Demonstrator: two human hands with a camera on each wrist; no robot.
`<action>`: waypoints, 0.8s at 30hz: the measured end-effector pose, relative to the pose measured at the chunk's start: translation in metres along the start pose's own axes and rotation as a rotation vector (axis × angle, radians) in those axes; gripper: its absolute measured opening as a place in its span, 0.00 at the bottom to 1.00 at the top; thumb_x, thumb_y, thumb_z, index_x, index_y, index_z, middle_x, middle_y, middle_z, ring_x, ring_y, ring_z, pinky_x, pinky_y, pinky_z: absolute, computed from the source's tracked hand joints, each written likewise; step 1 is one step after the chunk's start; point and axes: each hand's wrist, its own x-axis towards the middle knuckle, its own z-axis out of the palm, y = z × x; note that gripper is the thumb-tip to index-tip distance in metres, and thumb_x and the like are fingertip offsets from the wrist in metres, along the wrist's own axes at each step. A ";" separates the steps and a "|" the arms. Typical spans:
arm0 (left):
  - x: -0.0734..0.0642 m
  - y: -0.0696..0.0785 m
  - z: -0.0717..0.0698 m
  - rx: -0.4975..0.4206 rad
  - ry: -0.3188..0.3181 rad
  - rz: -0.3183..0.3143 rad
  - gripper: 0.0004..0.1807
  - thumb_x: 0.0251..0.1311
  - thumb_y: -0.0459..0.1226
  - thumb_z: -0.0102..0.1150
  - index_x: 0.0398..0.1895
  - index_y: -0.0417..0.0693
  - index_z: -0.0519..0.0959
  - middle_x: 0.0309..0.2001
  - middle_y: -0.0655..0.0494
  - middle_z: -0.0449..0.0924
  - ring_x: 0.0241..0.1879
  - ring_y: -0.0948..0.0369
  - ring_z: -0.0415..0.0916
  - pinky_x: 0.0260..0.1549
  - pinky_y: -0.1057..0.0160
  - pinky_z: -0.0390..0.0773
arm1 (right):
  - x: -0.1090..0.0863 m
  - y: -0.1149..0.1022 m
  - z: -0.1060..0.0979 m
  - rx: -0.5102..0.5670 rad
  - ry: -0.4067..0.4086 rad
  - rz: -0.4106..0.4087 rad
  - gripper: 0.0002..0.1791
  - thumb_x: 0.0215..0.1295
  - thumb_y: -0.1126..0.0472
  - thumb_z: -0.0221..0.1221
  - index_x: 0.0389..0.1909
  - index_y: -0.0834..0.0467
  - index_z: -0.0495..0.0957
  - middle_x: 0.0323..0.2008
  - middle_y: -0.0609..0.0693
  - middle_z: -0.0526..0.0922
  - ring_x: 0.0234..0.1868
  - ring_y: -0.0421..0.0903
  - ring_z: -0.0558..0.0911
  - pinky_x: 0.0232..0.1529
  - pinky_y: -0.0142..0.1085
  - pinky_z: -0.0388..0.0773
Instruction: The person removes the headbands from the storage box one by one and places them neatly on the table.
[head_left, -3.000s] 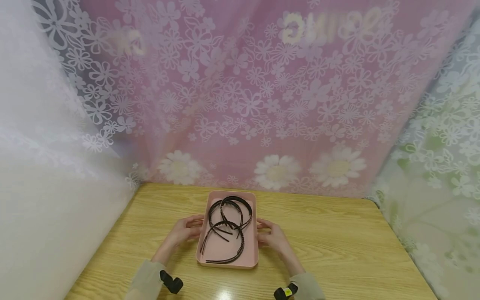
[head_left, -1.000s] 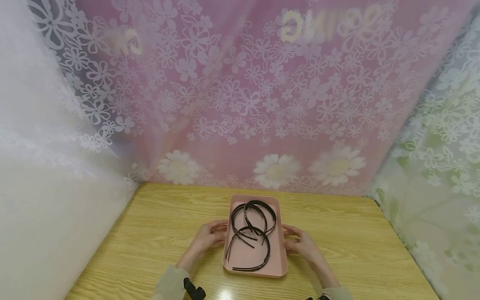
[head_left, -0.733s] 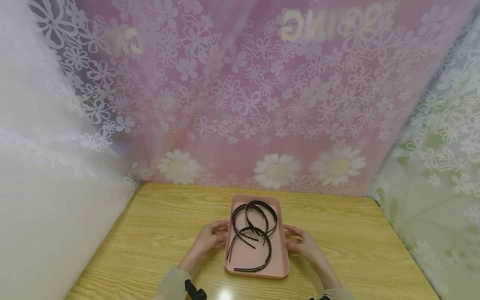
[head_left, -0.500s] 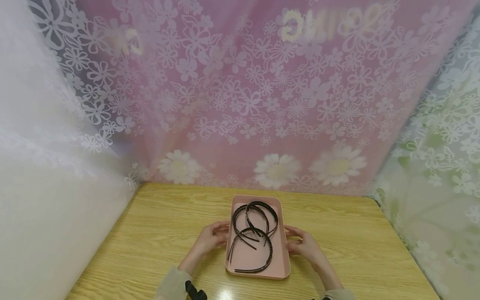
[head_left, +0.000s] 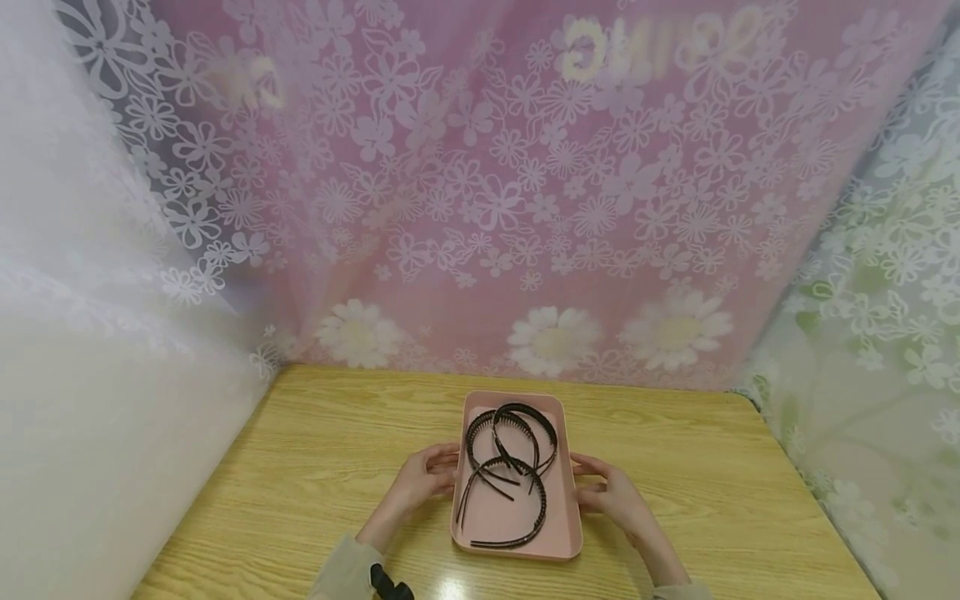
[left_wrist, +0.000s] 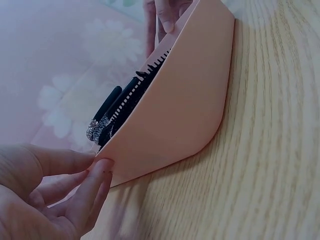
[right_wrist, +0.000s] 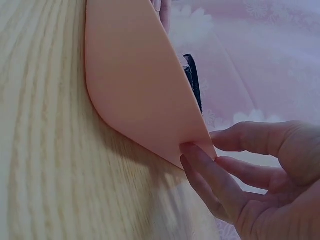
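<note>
A pink rectangular tray [head_left: 555, 525] lies on the table with three black toothed headbands [head_left: 543, 496] overlapping inside it. My left hand [head_left: 422, 479] holds the tray's left side, fingertips on the outer wall [left_wrist: 175, 105] and up at the rim. On the opposite side my right hand [head_left: 611, 497] holds the tray the same way. From the right wrist, its bent fingers [right_wrist: 210, 172] meet the pink wall near a corner. A sparkly part [left_wrist: 96, 129] on a headband shows above the rim in the left wrist view.
The wood-grain table [head_left: 712, 483] spreads to both sides of the tray. Behind it hangs a pink flowered curtain [head_left: 465, 250]. A whitish sheet [head_left: 112, 375] stands at the left, and a pale green flowered one [head_left: 892, 350] at the right.
Both hands have moved the tray to the right and slightly nearer since three seconds ago. During the last second it has shifted only a little. The headbands stay inside.
</note>
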 end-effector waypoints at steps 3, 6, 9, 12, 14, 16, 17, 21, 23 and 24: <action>-0.001 -0.001 0.000 -0.007 -0.006 -0.003 0.28 0.67 0.25 0.59 0.69 0.27 0.68 0.62 0.27 0.73 0.56 0.41 0.79 0.45 0.52 0.85 | -0.002 0.000 0.000 -0.004 -0.001 -0.003 0.37 0.63 0.76 0.60 0.73 0.75 0.58 0.61 0.77 0.69 0.46 0.57 0.86 0.42 0.44 0.87; -0.002 0.000 0.000 -0.010 -0.010 0.000 0.28 0.67 0.25 0.58 0.69 0.26 0.67 0.61 0.27 0.73 0.56 0.41 0.79 0.45 0.52 0.85 | -0.004 0.000 0.001 -0.001 0.007 0.008 0.37 0.62 0.76 0.60 0.73 0.75 0.59 0.61 0.77 0.69 0.47 0.57 0.86 0.42 0.44 0.87; -0.005 0.002 0.001 -0.008 -0.014 0.003 0.27 0.67 0.24 0.58 0.69 0.26 0.67 0.62 0.27 0.73 0.57 0.40 0.78 0.46 0.52 0.85 | -0.006 0.001 0.002 -0.001 0.008 0.019 0.38 0.63 0.76 0.60 0.73 0.74 0.58 0.61 0.76 0.69 0.47 0.57 0.86 0.42 0.45 0.86; -0.007 0.003 0.001 -0.011 -0.020 0.004 0.27 0.67 0.24 0.58 0.69 0.26 0.67 0.62 0.27 0.73 0.57 0.39 0.78 0.46 0.52 0.85 | -0.009 0.000 0.002 0.002 0.006 0.019 0.38 0.63 0.76 0.61 0.73 0.74 0.58 0.62 0.77 0.69 0.46 0.58 0.86 0.42 0.45 0.86; -0.008 0.003 0.001 -0.013 -0.022 0.007 0.27 0.67 0.24 0.57 0.69 0.26 0.67 0.62 0.26 0.73 0.58 0.38 0.78 0.47 0.51 0.85 | -0.010 -0.001 0.002 0.006 0.009 0.019 0.38 0.62 0.76 0.61 0.73 0.73 0.59 0.62 0.77 0.69 0.46 0.58 0.86 0.42 0.44 0.87; -0.008 0.002 0.001 -0.013 -0.026 0.012 0.27 0.67 0.25 0.57 0.69 0.25 0.67 0.61 0.26 0.73 0.58 0.38 0.78 0.47 0.51 0.85 | -0.011 -0.001 0.003 0.010 0.011 0.019 0.38 0.61 0.76 0.61 0.73 0.73 0.59 0.61 0.76 0.69 0.47 0.59 0.86 0.42 0.44 0.87; -0.008 0.002 0.001 -0.010 -0.027 0.017 0.27 0.67 0.25 0.57 0.69 0.25 0.67 0.61 0.26 0.73 0.57 0.38 0.78 0.47 0.51 0.85 | -0.011 -0.001 0.003 0.012 0.010 0.018 0.38 0.61 0.76 0.61 0.73 0.73 0.59 0.61 0.76 0.69 0.47 0.59 0.86 0.42 0.44 0.87; -0.008 0.000 0.001 0.015 -0.034 0.040 0.27 0.67 0.25 0.57 0.68 0.24 0.66 0.60 0.25 0.73 0.57 0.37 0.78 0.46 0.50 0.85 | -0.011 0.000 0.002 0.021 -0.001 0.019 0.39 0.62 0.75 0.61 0.73 0.74 0.59 0.61 0.77 0.69 0.47 0.59 0.86 0.43 0.44 0.87; -0.007 0.000 0.002 0.038 -0.031 0.052 0.27 0.67 0.24 0.58 0.68 0.23 0.66 0.60 0.25 0.73 0.56 0.37 0.78 0.45 0.50 0.85 | -0.011 0.000 0.002 0.024 -0.006 0.020 0.39 0.62 0.75 0.61 0.74 0.73 0.58 0.61 0.77 0.69 0.47 0.59 0.86 0.43 0.45 0.87; -0.007 0.001 0.002 0.050 -0.027 0.057 0.27 0.67 0.24 0.58 0.67 0.24 0.67 0.59 0.25 0.74 0.55 0.37 0.79 0.45 0.51 0.86 | -0.011 0.000 0.002 0.026 -0.007 0.022 0.39 0.63 0.75 0.61 0.74 0.73 0.58 0.61 0.77 0.68 0.47 0.59 0.86 0.43 0.45 0.87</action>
